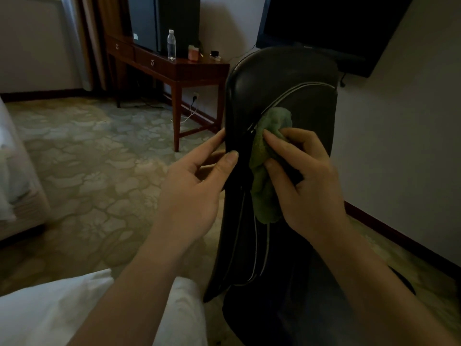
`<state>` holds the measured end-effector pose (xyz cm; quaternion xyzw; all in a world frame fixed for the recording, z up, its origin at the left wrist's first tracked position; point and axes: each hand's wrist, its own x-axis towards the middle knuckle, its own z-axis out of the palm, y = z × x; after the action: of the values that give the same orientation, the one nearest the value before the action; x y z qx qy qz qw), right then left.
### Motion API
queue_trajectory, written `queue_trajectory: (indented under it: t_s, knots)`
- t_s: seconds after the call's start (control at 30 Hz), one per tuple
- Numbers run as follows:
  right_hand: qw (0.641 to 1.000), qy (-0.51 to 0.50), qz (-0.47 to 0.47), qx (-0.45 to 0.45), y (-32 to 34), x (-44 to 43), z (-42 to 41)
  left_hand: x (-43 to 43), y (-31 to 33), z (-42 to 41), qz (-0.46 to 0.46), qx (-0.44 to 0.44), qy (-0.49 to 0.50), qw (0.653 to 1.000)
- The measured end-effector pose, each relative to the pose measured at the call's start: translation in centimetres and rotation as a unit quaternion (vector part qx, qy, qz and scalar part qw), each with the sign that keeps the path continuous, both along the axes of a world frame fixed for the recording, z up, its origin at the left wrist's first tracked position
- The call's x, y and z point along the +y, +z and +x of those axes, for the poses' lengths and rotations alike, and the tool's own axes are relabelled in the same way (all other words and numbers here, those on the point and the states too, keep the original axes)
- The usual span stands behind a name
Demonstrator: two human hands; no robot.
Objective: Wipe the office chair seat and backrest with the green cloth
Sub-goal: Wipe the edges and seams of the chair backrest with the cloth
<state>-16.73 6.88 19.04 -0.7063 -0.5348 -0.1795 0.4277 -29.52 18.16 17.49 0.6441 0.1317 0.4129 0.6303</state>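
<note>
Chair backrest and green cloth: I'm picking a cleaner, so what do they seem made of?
Backrest: dark leather or faux leather, I cannot tell which; smooth, dull sheen, pale stitched piping. Green cloth: soft fuzzy fabric, perhaps microfibre or terry; it bunches in limp folds.

The left forearm point(134, 288) rises from the lower left and the right forearm point(374, 283) from the lower right, both bare, drawing together toward the middle. The left grip point(192, 186) shows its back, wrist nearly straight. Its thumb and forefinger pinch the left edge of the chair backrest point(287, 78), and its other fingers are tucked out of sight. The right grip point(306, 186) is level with it and close beside, not touching. Its wrist bends slightly inward, its knuckles are raised, and its curled fingers and thumb clutch the bunched green cloth point(264, 196) against the backrest.
</note>
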Motion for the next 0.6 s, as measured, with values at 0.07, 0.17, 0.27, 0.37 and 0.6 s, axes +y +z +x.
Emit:
queue_trajectory:
  t_s: [0.07, 0.17, 0.27, 0.37, 0.6]
  knots:
    - [1.000, 0.006, -0.004, -0.002, 0.2, 0.0, -0.1, 0.2, 0.1, -0.2, -0.027, 0.002, -0.022, 0.999]
    - [1.000, 0.010, 0.008, 0.004, 0.0, 0.0, -0.3, 0.4, 0.2, -0.6, -0.060, 0.009, -0.046, 0.997]
    - [1.000, 0.009, 0.018, 0.003, -1.1, -0.3, -0.4, 0.6, 0.3, -0.8, -0.060, 0.022, -0.051, 0.997]
    - [1.000, 0.005, 0.010, 0.002, -2.5, -0.8, -0.4, 0.7, 0.2, -0.9, -0.070, 0.023, -0.049, 0.996]
    - [0.999, -0.012, 0.038, -0.013, -1.4, -0.4, -0.4, -0.4, -0.1, -0.7, -0.004, 0.045, -0.023, 0.999]
